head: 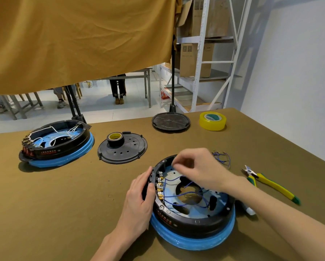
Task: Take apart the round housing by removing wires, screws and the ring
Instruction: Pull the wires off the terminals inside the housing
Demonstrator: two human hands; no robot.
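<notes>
Olive-green cloth covers the table (63, 213); an ochre curtain hangs behind it, with steel shelving and cardboard boxes at the rear right.

Grip state: the right hand (199, 166) is curled over the far inner rim of the round housing (193, 219), fingertips pinched together, apparently on a thin blue wire (176, 178); the exact contact is too small to confirm. The left hand (139, 196) is clamped round the housing's left wall, beside the terminal row (159, 187). The housing sits near the table's front edge on its blue ring (191, 242).

Risks, judged:
- A wire pulled by its insulation could snap or leave its connector seated in the terminal.
- A hard tug could lift or skid the housing if the left hand's hold slackens.
- Crossed blue wires could snag one another over the central opening.
- Loose removed wires (221, 157) lie by the cutters (267, 182); small parts could be lost on the cloth.

Writing: red lettering on the housing's black wall is seen but not legible. The green label on the yellow tape roll (212, 121) cannot be read. Box markings on the shelving are too small.
</notes>
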